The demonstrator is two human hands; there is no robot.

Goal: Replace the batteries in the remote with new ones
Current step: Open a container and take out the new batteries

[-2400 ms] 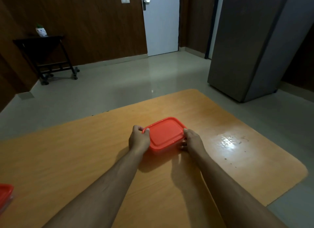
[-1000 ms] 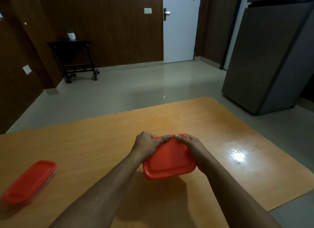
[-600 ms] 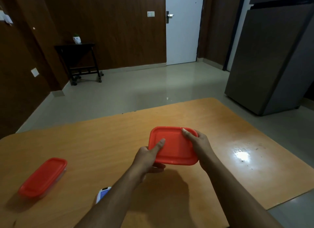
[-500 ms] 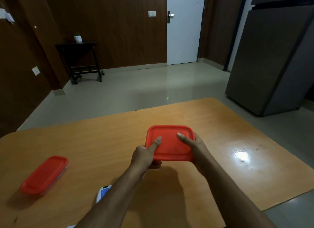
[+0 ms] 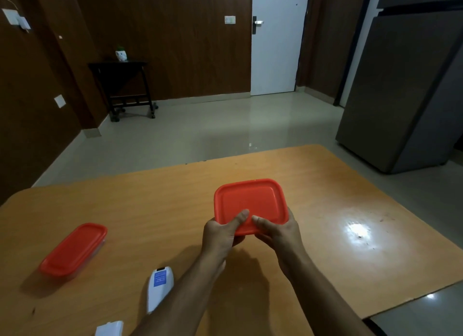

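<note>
A red-lidded plastic box (image 5: 250, 203) is held above the wooden table (image 5: 155, 205), tilted so its lid faces me. My left hand (image 5: 220, 235) and my right hand (image 5: 278, 233) both grip its near edge, thumbs pressed on the lid. A white remote (image 5: 159, 286) with a blue label lies face down near the front edge, partly behind my left forearm. A small white piece (image 5: 110, 329), maybe its battery cover, lies just in front of it. No batteries show.
A second red-lidded box (image 5: 74, 249) rests on the table at the left. A grey fridge (image 5: 406, 90) stands beyond the table's right corner. Far off are a white door (image 5: 275, 42) and a dark side table (image 5: 122, 85).
The box left the table and is now lifted and tilted toward me. Both hands slid from its sides and far edge to its near edge. The view tipped down, showing the remote.
</note>
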